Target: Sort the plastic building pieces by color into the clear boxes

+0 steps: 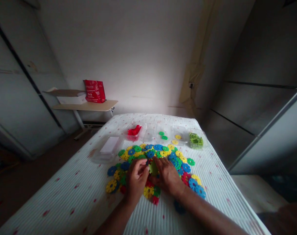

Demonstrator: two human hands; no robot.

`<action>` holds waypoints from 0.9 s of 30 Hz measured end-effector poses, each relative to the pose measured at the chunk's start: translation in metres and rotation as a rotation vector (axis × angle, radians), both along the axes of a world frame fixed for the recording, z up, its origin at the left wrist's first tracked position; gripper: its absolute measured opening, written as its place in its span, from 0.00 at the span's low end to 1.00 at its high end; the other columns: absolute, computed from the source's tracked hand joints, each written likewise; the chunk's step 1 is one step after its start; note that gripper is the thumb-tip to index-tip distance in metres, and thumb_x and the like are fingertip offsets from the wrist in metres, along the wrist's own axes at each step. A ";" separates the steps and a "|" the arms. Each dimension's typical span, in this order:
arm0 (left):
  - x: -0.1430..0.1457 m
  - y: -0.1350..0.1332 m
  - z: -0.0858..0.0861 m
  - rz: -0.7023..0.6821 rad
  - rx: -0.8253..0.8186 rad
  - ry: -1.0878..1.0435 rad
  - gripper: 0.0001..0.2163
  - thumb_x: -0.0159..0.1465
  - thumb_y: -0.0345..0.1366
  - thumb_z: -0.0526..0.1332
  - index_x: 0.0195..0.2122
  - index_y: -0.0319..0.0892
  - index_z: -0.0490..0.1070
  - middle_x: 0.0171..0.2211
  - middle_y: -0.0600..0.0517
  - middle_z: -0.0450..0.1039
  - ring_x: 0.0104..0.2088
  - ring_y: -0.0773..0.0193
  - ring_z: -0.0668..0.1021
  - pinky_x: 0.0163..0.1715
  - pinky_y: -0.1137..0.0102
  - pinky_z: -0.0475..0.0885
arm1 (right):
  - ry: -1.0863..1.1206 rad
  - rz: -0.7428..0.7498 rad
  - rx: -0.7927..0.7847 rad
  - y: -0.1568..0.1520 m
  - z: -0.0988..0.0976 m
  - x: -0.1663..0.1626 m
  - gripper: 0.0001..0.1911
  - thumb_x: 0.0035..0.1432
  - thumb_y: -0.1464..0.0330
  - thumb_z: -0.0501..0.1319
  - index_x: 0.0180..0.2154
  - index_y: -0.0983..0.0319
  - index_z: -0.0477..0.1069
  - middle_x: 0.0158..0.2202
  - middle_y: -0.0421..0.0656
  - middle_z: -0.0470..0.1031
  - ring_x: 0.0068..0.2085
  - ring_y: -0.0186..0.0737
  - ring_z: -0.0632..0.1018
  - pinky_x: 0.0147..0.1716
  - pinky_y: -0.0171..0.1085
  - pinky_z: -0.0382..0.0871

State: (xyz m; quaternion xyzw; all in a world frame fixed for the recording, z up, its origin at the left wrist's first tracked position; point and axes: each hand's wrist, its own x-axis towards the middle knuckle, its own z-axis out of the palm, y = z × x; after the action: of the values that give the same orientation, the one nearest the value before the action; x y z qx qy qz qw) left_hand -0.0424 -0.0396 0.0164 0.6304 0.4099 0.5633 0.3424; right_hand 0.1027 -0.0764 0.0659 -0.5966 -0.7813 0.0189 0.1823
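A heap of flat snowflake-shaped plastic discs (160,153) in blue, yellow, green and red lies on the white striped bed cover (65,195). My left hand (136,179) and my right hand (166,176) meet over the heap's near side. Both pinch a light green disc (153,168) held upright between their fingertips. More discs are hidden under my hands.
Clear plastic tubs stand beyond the heap: one with red pieces (135,132), one with green pieces (196,140), a lidded one (108,148) at the left. A few loose discs (175,138) lie between them. A side table (87,106) with a red bag (94,91) stands by the wall.
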 end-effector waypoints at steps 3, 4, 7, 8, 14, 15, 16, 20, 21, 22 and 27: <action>-0.001 -0.001 -0.002 -0.034 -0.028 -0.055 0.10 0.60 0.37 0.58 0.42 0.41 0.68 0.38 0.48 0.74 0.37 0.63 0.78 0.37 0.69 0.76 | -0.026 -0.002 0.035 0.004 0.003 0.006 0.30 0.53 0.68 0.59 0.58 0.65 0.60 0.46 0.52 0.74 0.46 0.48 0.74 0.46 0.42 0.67; -0.002 -0.001 -0.002 -0.048 -0.038 -0.072 0.11 0.61 0.38 0.58 0.43 0.41 0.67 0.39 0.48 0.74 0.37 0.63 0.78 0.37 0.69 0.76 | -0.029 -0.026 0.065 0.007 0.005 0.014 0.30 0.53 0.68 0.58 0.58 0.64 0.60 0.45 0.52 0.74 0.45 0.48 0.74 0.45 0.43 0.67; -0.007 -0.001 -0.003 -0.075 -0.024 -0.089 0.11 0.62 0.39 0.57 0.44 0.42 0.66 0.41 0.46 0.73 0.38 0.62 0.79 0.37 0.68 0.77 | 0.008 -0.207 0.205 0.023 0.013 0.056 0.28 0.53 0.67 0.59 0.56 0.67 0.61 0.43 0.54 0.75 0.43 0.48 0.75 0.43 0.43 0.68; -0.008 -0.001 -0.002 -0.073 -0.006 -0.080 0.11 0.62 0.38 0.56 0.44 0.42 0.66 0.41 0.46 0.73 0.38 0.62 0.79 0.37 0.68 0.77 | 0.020 -0.283 0.245 0.029 0.018 0.075 0.27 0.53 0.66 0.59 0.54 0.68 0.62 0.42 0.54 0.75 0.42 0.48 0.75 0.42 0.43 0.68; -0.013 -0.002 0.005 0.014 0.199 0.107 0.09 0.63 0.34 0.54 0.43 0.43 0.68 0.41 0.47 0.71 0.39 0.64 0.77 0.36 0.69 0.76 | -0.063 -0.781 0.168 0.068 0.051 0.180 0.22 0.52 0.59 0.60 0.47 0.63 0.69 0.41 0.53 0.76 0.38 0.47 0.76 0.33 0.39 0.67; -0.014 -0.002 0.008 0.043 0.241 0.140 0.08 0.62 0.33 0.54 0.42 0.43 0.69 0.41 0.48 0.71 0.39 0.63 0.77 0.37 0.69 0.76 | -0.067 -0.831 0.126 0.075 0.054 0.191 0.22 0.52 0.59 0.60 0.46 0.63 0.70 0.40 0.53 0.76 0.37 0.46 0.76 0.32 0.39 0.67; -0.016 -0.002 0.011 0.074 0.283 0.168 0.08 0.62 0.32 0.54 0.41 0.43 0.69 0.41 0.48 0.71 0.40 0.63 0.77 0.37 0.69 0.76 | -0.067 -0.874 0.083 0.082 0.056 0.199 0.22 0.52 0.58 0.60 0.46 0.63 0.70 0.39 0.53 0.76 0.36 0.46 0.76 0.32 0.40 0.66; -0.035 0.001 0.027 0.189 0.389 0.238 0.08 0.61 0.30 0.54 0.40 0.43 0.70 0.40 0.49 0.72 0.41 0.63 0.75 0.39 0.69 0.74 | -0.104 -0.911 0.017 0.102 0.053 0.212 0.25 0.50 0.56 0.61 0.47 0.64 0.71 0.39 0.54 0.76 0.38 0.49 0.75 0.36 0.45 0.66; -0.042 0.002 0.031 0.221 0.391 0.257 0.08 0.61 0.30 0.54 0.39 0.43 0.70 0.39 0.49 0.72 0.41 0.63 0.75 0.40 0.69 0.73 | -0.120 -0.892 0.040 0.104 0.052 0.212 0.26 0.50 0.55 0.60 0.47 0.64 0.70 0.40 0.54 0.76 0.39 0.51 0.75 0.37 0.47 0.65; -0.051 0.003 0.033 0.253 0.386 0.282 0.08 0.62 0.31 0.54 0.39 0.43 0.70 0.39 0.50 0.73 0.41 0.63 0.75 0.40 0.69 0.73 | -0.134 -0.864 0.078 0.104 0.050 0.211 0.25 0.52 0.55 0.59 0.48 0.64 0.70 0.41 0.54 0.75 0.42 0.52 0.74 0.38 0.48 0.65; -0.106 0.007 0.021 0.312 0.340 0.483 0.08 0.61 0.33 0.54 0.36 0.43 0.72 0.35 0.51 0.74 0.38 0.64 0.76 0.39 0.70 0.73 | -0.099 -0.539 0.287 0.082 0.037 0.195 0.21 0.56 0.59 0.55 0.46 0.64 0.71 0.44 0.54 0.75 0.47 0.52 0.73 0.42 0.48 0.67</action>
State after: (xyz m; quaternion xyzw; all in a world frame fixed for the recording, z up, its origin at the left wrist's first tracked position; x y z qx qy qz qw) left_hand -0.1486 -0.0321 0.0378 0.7233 0.4711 0.5036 0.0351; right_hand 0.2976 0.0053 0.1030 -0.7507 -0.5976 -0.1698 0.2247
